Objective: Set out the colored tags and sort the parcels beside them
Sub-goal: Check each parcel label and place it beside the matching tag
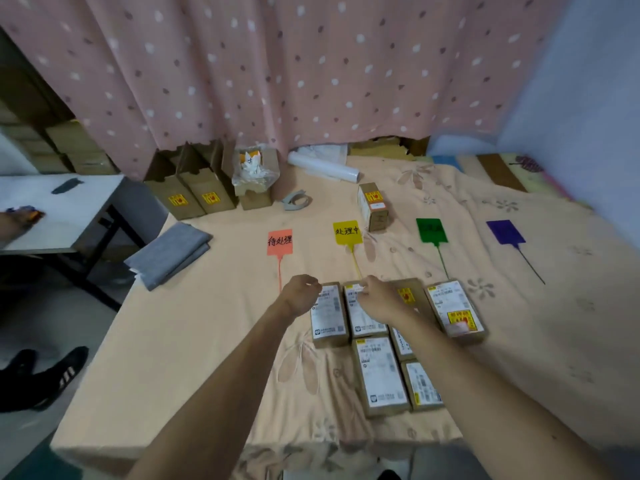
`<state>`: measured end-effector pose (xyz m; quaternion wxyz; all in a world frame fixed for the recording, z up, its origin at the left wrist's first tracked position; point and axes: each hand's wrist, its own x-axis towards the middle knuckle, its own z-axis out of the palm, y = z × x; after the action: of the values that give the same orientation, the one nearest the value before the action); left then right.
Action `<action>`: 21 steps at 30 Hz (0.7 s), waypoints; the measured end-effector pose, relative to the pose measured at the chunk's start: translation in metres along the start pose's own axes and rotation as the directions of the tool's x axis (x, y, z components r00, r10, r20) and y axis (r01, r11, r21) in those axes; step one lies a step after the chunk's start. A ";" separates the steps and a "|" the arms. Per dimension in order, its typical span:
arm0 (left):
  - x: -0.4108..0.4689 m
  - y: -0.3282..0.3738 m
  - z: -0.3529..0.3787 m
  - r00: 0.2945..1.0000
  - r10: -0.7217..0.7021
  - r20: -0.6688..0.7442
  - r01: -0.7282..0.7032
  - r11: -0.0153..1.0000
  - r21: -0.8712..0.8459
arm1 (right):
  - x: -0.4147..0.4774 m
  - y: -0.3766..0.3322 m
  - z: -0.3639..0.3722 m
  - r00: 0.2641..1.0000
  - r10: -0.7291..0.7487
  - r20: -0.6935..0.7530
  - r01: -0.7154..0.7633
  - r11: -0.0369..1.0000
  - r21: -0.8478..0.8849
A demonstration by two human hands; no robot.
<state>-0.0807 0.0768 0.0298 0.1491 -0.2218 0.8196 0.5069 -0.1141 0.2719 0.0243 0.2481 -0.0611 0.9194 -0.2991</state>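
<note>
Reaching forward over a peach flower-print bedsheet (194, 341), both bare arms stretch toward a cluster of brown parcels (379, 375) with white shipping labels, lying flat in two loose rows near the front edge.

The left hand (301, 294) sits at the far left corner of the leftmost parcel (329, 317), its fingers curled under with the back of the hand facing up. Whether it has hold of the box I cannot tell. The right hand (375, 299) is just beside it, fingers bent down and pinching the far edge of the second parcel (367, 320). Its forearm crosses a third parcel bearing a yellow sticker (405, 295). A fourth parcel (455, 311) lies at the right end of that row.

Beyond the parcels, four flag-shaped tags lie flat in a row, stems pointing toward the person: an orange tag (280, 242) and a yellow tag (347, 233), both with handwritten characters, then a green tag (431, 230) and a purple tag (505, 232).

One small parcel (372, 206) stands upright just behind the yellow tag. Farther back are a tape roll (296, 200), a roll of clear film (323, 166) and upright cardboard boxes (190, 195) against a pink dotted curtain (277, 64). Folded grey cloth (169, 254) rests at the bed's left edge, near a white table (69, 216).
</note>
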 end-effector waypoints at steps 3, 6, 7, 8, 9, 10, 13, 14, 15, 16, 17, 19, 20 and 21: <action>-0.022 -0.023 0.009 0.999 -0.032 0.002 0.032 0.999 0.026 | -0.023 0.005 0.025 0.999 0.038 0.032 -0.038 0.999 0.004; -0.044 -0.046 0.025 0.997 -0.067 0.048 0.066 0.998 0.014 | -0.039 0.015 0.045 0.995 0.096 0.020 -0.095 0.995 -0.037; -0.049 -0.053 0.032 0.995 -0.071 0.071 0.071 0.997 -0.002 | -0.043 0.020 0.049 0.994 0.105 0.005 -0.105 0.993 -0.059; -0.055 -0.058 0.039 0.993 -0.067 0.101 0.070 0.997 -0.022 | -0.046 0.025 0.053 0.994 0.108 -0.007 -0.108 0.991 -0.080; -0.059 -0.062 0.048 0.990 -0.062 0.127 0.067 0.997 -0.041 | -0.049 0.030 0.056 0.994 0.113 -0.013 -0.113 0.989 -0.097; -0.062 -0.066 0.056 0.987 -0.053 0.152 0.062 0.996 -0.058 | -0.051 0.034 0.058 0.993 0.116 -0.019 -0.118 0.987 -0.112; -0.069 -0.074 0.079 0.977 -0.074 0.198 0.086 0.995 -0.050 | -0.058 0.045 0.061 0.987 0.153 -0.053 -0.159 0.979 -0.126; -0.070 -0.078 0.085 0.975 -0.097 0.202 0.107 0.993 -0.041 | -0.059 0.049 0.062 0.984 0.166 -0.064 -0.172 0.977 -0.122; -0.071 -0.080 0.092 0.970 -0.128 0.205 0.139 0.990 -0.038 | -0.061 0.054 0.064 0.982 0.178 -0.069 -0.185 0.976 -0.118; -0.075 -0.080 0.098 0.965 -0.156 0.210 0.166 0.986 -0.030 | -0.063 0.057 0.065 0.981 0.184 -0.068 -0.191 0.974 -0.119; -0.080 -0.079 0.103 0.959 -0.177 0.222 0.186 0.982 -0.023 | -0.066 0.060 0.065 0.980 0.194 -0.053 -0.199 0.973 -0.117; -0.088 -0.077 0.114 0.944 -0.214 0.250 0.222 0.975 -0.004 | -0.073 0.064 0.066 0.977 0.211 -0.021 -0.212 0.973 -0.095; -0.092 -0.078 0.119 0.940 -0.226 0.256 0.231 0.973 0.008 | -0.077 0.066 0.066 0.976 0.216 -0.017 -0.217 0.971 -0.096; -0.096 -0.079 0.124 0.936 -0.241 0.257 0.246 0.969 0.015 | -0.081 0.068 0.066 0.974 0.228 -0.019 -0.228 0.969 -0.090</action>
<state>0.0446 0.1778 -0.0406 0.3138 -0.2552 0.7549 0.5162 -0.0084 0.3135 -0.0271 0.2740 0.0348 0.9341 -0.2263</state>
